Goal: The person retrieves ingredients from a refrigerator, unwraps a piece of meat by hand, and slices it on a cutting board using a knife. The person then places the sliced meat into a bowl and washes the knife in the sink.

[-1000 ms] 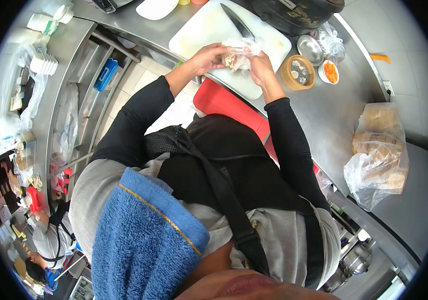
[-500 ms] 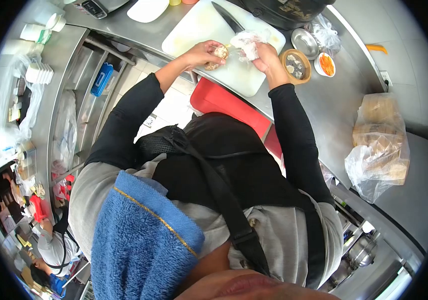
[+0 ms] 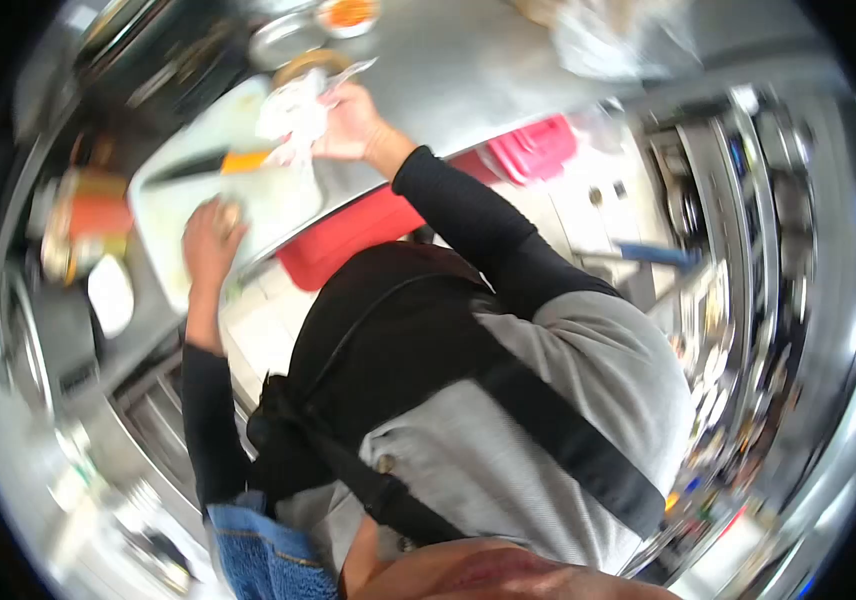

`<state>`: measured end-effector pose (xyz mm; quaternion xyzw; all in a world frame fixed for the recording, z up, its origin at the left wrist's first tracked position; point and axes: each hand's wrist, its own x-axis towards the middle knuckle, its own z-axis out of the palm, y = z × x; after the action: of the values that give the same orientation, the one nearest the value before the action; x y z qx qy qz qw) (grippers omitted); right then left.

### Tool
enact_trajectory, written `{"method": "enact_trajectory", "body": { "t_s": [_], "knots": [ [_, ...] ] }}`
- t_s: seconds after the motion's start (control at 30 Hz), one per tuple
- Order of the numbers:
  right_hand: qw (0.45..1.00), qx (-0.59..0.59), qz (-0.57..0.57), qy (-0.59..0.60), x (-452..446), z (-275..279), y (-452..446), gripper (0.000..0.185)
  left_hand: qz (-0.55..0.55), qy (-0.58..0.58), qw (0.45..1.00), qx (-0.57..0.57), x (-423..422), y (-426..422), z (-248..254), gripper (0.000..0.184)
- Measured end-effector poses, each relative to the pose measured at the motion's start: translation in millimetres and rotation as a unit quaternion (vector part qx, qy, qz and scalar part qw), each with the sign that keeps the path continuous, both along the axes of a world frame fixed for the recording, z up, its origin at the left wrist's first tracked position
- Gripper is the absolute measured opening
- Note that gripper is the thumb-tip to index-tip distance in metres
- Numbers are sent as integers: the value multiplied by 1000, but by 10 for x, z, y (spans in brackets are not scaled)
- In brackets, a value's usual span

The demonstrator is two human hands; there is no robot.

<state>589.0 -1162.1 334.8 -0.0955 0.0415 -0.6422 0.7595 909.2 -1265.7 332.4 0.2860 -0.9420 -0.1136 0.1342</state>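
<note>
My left hand [image 3: 212, 242] is closed above the near left part of the white cutting board [image 3: 173, 210]. A small pale, crumbly piece [image 3: 231, 215] shows between its fingers; blur hides its kind. Over the board's right end, my right hand [image 3: 348, 125] grips a crumpled white sheet [image 3: 293, 110]; I cannot tell whether it is plastic or paper. Between the two hands lies a knife [image 3: 188, 168] with a dark blade and an orange handle, flat on the board. Just beyond the white sheet, a round wooden container [image 3: 300, 66] is partly covered.
Shredded orange food fills a white bowl [image 3: 350, 14] beside a metal bowl [image 3: 288, 40]. A large dark pot [image 3: 158, 50] stands behind the board. Below the counter edge are a red tub [image 3: 353, 235] and a pink bin [image 3: 533, 150]. A white dish [image 3: 110, 295] sits at left.
The view has swung to the right and is blurred. The knife's orange handle now shows from under the white sheet. Both hands keep their holds, and the left hand is now over the board.
</note>
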Motion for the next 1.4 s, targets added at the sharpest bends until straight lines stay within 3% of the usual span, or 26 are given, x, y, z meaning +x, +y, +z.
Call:
{"method": "enact_trajectory", "body": {
  "t_s": [0.13, 0.23, 0.27, 0.3, 0.33, 0.37, 0.4, 0.47, 0.5, 0.53, 0.57, 0.6, 0.67, 0.73, 0.83, 0.9, 0.97, 1.03, 1.1, 1.13, 1.23, 1.27, 1.33, 1.4],
  "knots": [
    [990, 11, -127, 62, -410, 14, 1022, 63, -29, 54, 998, 12, -82, 23, 327, 62],
    [953, 78, -264, 124, -670, -349, 1922, 55, -29, 133, 990, 32, -83, -12, 382, 55],
    [914, 229, -307, 132, -733, -406, 2266, 47, -14, 147, 988, 39, -128, 13, 386, 51],
    [883, 284, -328, 180, -824, -563, 2627, 42, 5, 160, 986, 46, -150, 42, 373, 47],
    [861, 286, -366, 207, -976, -1053, 2999, 41, 26, 170, 984, 51, -159, 65, 374, 43],
    [781, 422, -441, 134, -986, -1213, 3306, 29, 30, 181, 981, 60, -194, 111, 399, 40],
    [725, 486, -471, 127, -1090, -1517, 3661, 26, 34, 191, 978, 71, -253, 192, 428, 37],
    [612, 567, -513, 203, -1449, -2438, 4558, 21, 37, 206, 975, 74, -381, 321, 437, 30],
    [544, 598, -506, 303, -1682, -2977, 5090, 20, 32, 199, 975, 90, -441, 378, 429, 29],
    [439, 616, -470, 455, -1887, -3625, 5707, 19, 29, 190, 976, 105, -500, 437, 431, 28],
    [322, 592, -443, 592, -1967, -3766, 6062, 19, 28, 179, 976, 119, -610, 515, 473, 27],
    [376, 631, -493, 466, -2149, -3926, 6344, 19, 10, 174, 971, 164, -751, 619, 483, 26],
    [471, 594, -627, 179, -2506, -3276, 6295, 20, -57, 106, 957, 265, -1343, 1040, 702, 28],
    [512, 518, -684, 48, -2886, -2459, 6038, 18, -85, 24, 905, 417, -2069, 1485, 725, 32],
    [617, 430, -658, 7, -3501, -2501, 6229, 22, -138, -101, 756, 632, -3415, 2203, 341, 42],
    [640, 492, -589, 40, -3673, -2621, 6241, 18, -81, -223, 634, 736, -4150, 2569, -285, 52],
    [663, 550, -498, 103, -3780, -2745, 6255, 17, 31, -304, 564, 767, -4641, 2756, -1428, 63],
    [679, 598, -384, 185, -3774, -2964, 6257, 18, 160, -278, 554, 768, -5045, 2949, -2392, 68],
    [654, 629, -371, 197, -3845, -3150, 6125, 20, 295, -144, 538, 776, -5382, 3092, -3113, 68],
    [655, 629, -363, 208, -3885, -3296, 6119, 20, 357, -78, 523, 770, -5515, 3184, -3337, 68],
    [649, 628, -339, 262, -4084, -3516, 5905, 19, 359, 49, 492, 792, -5730, 3431, -3674, 66],
    [648, 624, -333, 282, -4165, -3591, 5824, 20, 369, 49, 488, 789, -5795, 3455, -3630, 64],
    [619, 539, -331, 466, -4375, -4325, 5779, 18, 377, 57, 493, 782, -5857, 3456, -3571, 66],
    [593, 522, -314, 526, -4438, -4391, 5562, 17, 370, 72, 490, 786, -5867, 3362, -3583, 67]
  ]
}}
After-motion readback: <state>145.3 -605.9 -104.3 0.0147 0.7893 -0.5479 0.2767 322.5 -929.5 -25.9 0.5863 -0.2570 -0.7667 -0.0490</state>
